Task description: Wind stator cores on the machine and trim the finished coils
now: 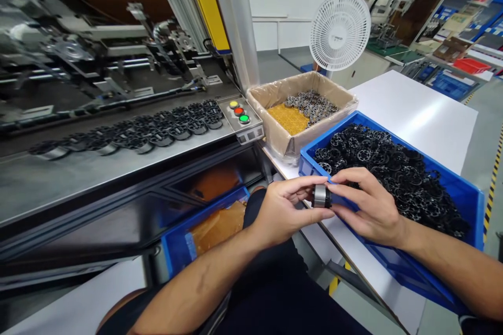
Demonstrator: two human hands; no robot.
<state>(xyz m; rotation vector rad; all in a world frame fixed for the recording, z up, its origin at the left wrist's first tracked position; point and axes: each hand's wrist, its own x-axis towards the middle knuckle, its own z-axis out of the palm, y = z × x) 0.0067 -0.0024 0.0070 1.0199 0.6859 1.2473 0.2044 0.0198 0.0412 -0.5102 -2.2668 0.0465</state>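
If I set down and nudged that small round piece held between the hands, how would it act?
The round piece would probably roll if stood on edge, since its silvery band looks curved. It's likely stiff: the left hand holds it with no visible bend. That smooth, shiny band may be slightly slippery.

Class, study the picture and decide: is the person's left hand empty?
No: the left hand holds a small round part with a silvery band between its thumb and fingers, with the right hand close beside it.
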